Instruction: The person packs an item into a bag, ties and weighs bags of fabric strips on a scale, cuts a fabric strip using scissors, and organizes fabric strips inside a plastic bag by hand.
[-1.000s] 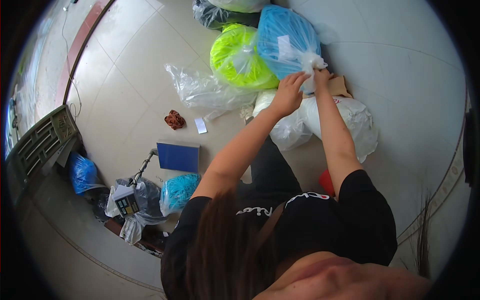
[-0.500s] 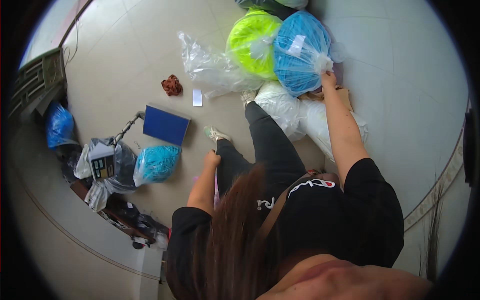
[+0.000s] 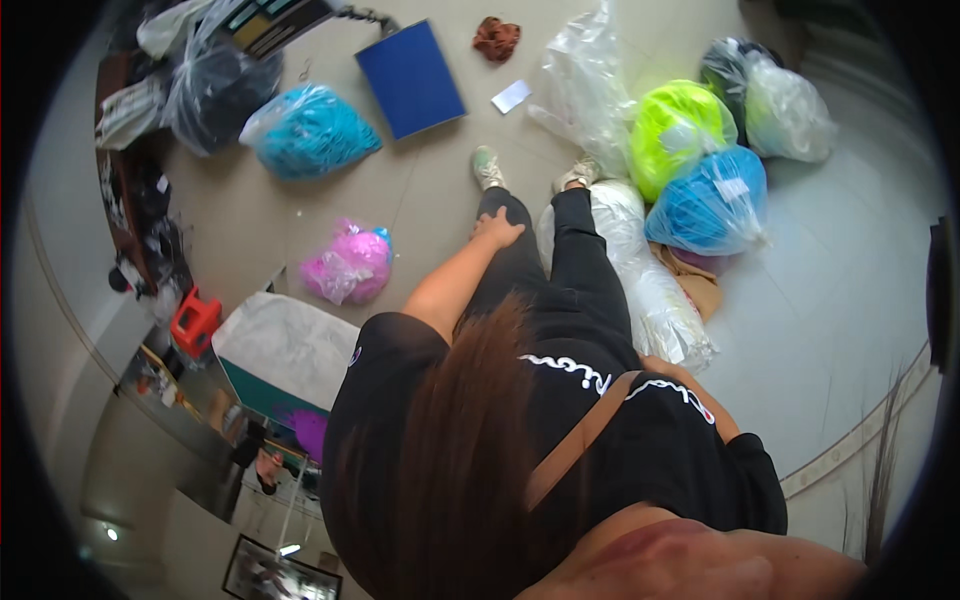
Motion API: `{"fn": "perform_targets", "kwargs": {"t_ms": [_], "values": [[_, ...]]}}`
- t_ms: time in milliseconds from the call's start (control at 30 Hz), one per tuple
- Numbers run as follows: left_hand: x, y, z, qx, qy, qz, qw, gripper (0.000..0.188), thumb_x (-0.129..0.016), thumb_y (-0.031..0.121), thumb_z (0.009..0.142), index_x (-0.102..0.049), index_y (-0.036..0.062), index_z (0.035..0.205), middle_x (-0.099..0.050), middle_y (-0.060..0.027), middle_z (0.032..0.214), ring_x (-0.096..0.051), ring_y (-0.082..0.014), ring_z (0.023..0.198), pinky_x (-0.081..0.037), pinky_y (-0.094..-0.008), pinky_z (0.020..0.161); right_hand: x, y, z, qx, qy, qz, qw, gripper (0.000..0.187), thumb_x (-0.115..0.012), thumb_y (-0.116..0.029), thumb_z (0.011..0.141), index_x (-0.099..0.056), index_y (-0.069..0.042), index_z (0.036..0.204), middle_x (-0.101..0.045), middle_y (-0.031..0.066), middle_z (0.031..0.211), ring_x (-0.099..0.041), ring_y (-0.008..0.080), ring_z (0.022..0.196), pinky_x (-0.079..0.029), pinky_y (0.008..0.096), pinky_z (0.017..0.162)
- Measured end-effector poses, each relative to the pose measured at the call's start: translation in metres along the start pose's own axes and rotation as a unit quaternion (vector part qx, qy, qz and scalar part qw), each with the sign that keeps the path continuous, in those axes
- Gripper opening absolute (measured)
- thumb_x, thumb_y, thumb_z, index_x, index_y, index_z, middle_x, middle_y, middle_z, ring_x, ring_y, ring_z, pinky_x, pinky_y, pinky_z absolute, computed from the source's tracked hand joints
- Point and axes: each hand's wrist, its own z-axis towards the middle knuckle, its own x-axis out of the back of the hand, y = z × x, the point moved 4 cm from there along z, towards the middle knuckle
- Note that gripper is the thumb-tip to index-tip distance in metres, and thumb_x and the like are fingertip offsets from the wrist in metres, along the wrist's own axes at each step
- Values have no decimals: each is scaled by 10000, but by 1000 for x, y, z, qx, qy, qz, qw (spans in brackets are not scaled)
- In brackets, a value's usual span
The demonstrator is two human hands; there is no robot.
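My left hand [image 3: 497, 228] lies flat on my left thigh, on the black trousers, fingers loosely apart and holding nothing. Of my right arm only a stretch shows beside my torso; its hand is hidden. A blue mesh-filled plastic bag [image 3: 710, 200] lies on the floor to the right of my legs, with a neon green bag [image 3: 675, 135] behind it and a long white bag [image 3: 650, 285] against my right leg. Neither hand touches any bag.
A crumpled clear plastic bag [image 3: 590, 90], a dark and pale bag [image 3: 775, 100], a teal bag [image 3: 310, 130], a pink bag [image 3: 350, 262], a blue flat board [image 3: 410, 65], a white slip [image 3: 511, 96], a red stool [image 3: 195, 320] and a white-covered box [image 3: 285, 350] surround me.
My right hand has let go of the blue bag and dropped out of sight. My left hand has settled on my thigh. The view has swung to the left.
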Motion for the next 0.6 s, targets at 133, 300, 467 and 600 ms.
{"fn": "perform_targets", "kwargs": {"t_ms": [133,300,467,600], "values": [[15,-86,3,-4,48,-71,996,698,-569,493,811,-351,210,1411,-345,-183,1434,-358,-354,1311,-329,-488,1042,-32,-62,-6,86,103,-36,990,526,-390,-457,920,-593,-8,1103,-635,177,1021,-613,270,874,-495,436,740],[9,-165,7,-126,37,-221,966,625,-594,406,811,-477,23,1290,-475,-227,1321,-471,-349,1221,-398,-423,995,-63,-131,-16,142,163,-113,970,466,-424,-415,895,-620,-23,1056,-644,175,1009,-619,288,881,-492,436,756],[-14,-232,-31,-89,67,-422,900,714,-584,459,822,-409,-8,1332,-452,-244,1336,-449,-363,1235,-371,-433,1016,-73,-169,-8,115,163,-203,959,407,-457,-372,871,-647,-39,1008,-653,174,997,-625,307,889,-488,435,773],[-33,-290,-54,13,171,-488,855,790,-541,519,843,-288,32,1411,-391,-304,1346,-429,-413,1232,-356,-446,1025,-58,-223,16,50,123,-347,929,361,-484,-338,852,-669,-51,970,-661,173,987,-630,322,894,-486,435,787]]}}
